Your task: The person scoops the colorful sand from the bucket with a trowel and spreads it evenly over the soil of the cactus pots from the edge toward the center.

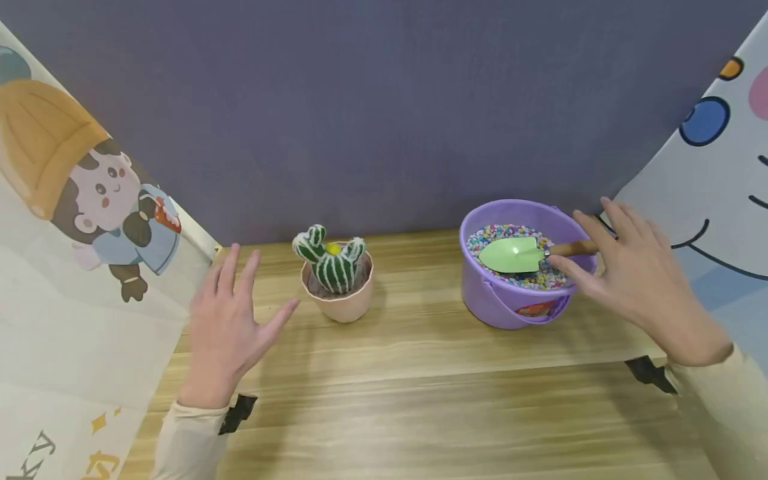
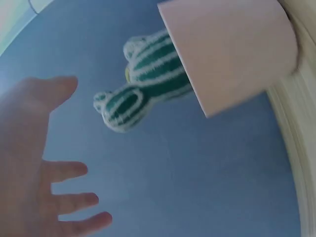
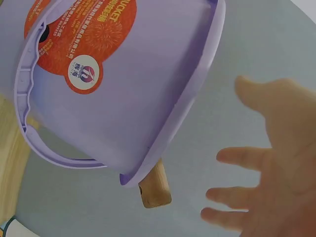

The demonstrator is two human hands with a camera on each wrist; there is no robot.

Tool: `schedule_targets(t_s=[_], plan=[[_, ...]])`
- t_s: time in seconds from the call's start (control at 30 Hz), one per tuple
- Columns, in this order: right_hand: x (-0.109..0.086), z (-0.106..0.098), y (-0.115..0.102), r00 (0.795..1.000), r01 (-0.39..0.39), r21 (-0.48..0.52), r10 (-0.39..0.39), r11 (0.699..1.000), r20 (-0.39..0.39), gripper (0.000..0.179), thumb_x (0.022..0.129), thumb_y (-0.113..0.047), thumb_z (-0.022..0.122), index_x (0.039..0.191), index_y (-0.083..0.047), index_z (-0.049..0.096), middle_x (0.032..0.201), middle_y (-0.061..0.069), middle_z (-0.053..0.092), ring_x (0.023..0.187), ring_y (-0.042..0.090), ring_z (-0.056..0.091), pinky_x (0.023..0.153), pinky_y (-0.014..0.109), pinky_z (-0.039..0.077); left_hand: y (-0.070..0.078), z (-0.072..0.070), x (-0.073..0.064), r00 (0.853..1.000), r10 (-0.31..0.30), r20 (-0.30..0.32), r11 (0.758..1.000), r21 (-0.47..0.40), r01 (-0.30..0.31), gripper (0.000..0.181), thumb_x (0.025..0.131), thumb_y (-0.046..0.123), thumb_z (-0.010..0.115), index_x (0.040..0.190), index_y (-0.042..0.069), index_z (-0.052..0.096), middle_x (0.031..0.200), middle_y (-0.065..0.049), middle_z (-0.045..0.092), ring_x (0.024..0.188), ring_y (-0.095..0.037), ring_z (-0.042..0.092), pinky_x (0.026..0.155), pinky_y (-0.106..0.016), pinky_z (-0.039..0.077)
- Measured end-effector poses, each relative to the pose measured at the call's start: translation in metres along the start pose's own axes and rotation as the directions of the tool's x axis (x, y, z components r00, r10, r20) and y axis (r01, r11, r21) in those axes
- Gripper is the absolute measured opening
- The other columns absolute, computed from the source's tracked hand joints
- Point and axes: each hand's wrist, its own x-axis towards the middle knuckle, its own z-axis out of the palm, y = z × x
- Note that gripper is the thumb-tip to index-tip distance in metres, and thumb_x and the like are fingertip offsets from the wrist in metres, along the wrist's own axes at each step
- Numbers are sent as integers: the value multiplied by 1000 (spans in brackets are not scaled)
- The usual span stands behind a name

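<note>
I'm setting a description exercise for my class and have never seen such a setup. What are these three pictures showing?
No machine here, just a person's bare hands: the left hand and the right hand. The wide picture comes from a head-worn camera, the other two from one on each wrist, so things look tipped. On the wooden surface stand a pink pot with a striped cactus and a purple bucket of colourful beads. A green trowel lies on the beads, wooden handle over the rim. Neither holds anything: the left is near the pot, the right near the bucket, fingers spread.
</note>
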Motion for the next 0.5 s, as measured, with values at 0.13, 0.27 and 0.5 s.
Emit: schedule_targets(t_s=[0.13, 0.27, 0.5], plan=[[4, 2, 1, 992, 85, 80, -76, 993, -102, 75, 90, -51, 80, 139, 3, 65, 157, 37, 47, 140, 62, 45, 116, 77, 35, 11, 4, 3, 995, 47, -91, 989, -139, -60, 84, 88, 53, 71, 151, 0, 54, 159, -26, 50, 136, -52, 53, 106, -69, 48], [9, 2, 2, 986, 117, 149, -96, 982, -137, 68, 89, -46, 84, 135, 3, 69, 150, 33, 57, 134, 58, 53, 112, 75, 41, 27, 9, 7, 986, 50, -159, 954, -286, -94, 75, 86, 39, 79, 148, 1, 58, 154, -23, 57, 135, -48, 56, 109, -65, 49], [15, -4, 5, 985, 142, 175, -121, 974, -125, 53, 90, -22, 85, 134, 3, 69, 138, 29, 66, 121, 51, 62, 97, 72, 49, 57, 22, 15, 979, 77, -187, 878, -453, -156, 64, 87, 28, 82, 141, 0, 63, 147, -21, 63, 135, -41, 59, 114, -57, 49]])
